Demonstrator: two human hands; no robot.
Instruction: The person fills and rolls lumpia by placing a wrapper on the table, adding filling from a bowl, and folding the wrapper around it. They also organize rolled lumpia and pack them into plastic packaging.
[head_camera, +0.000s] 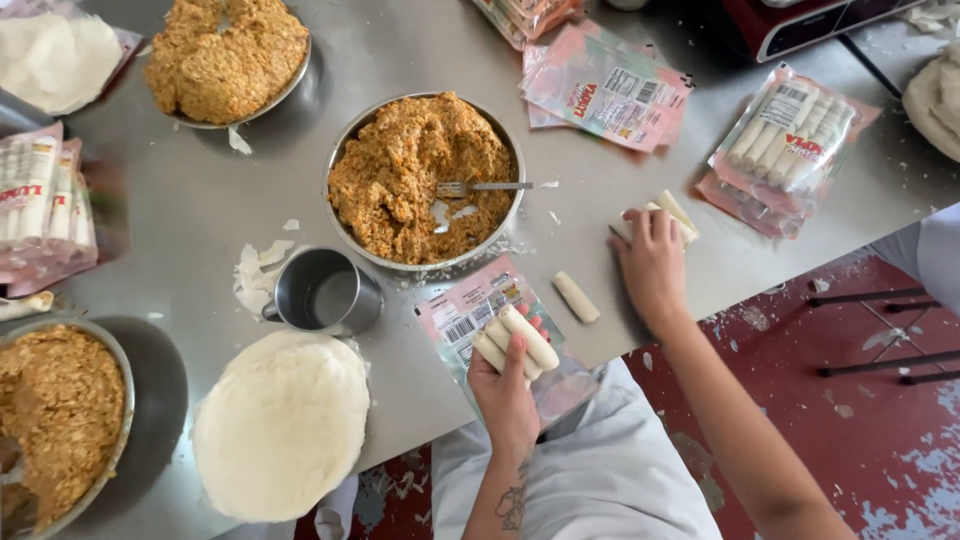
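Person, head view: bare forearms, no sleeves; left hand (505, 385) with dark tattoo on the wrist; right hand (652, 262) unadorned; pale grey-white cloth garment (600, 480) at lower centre.
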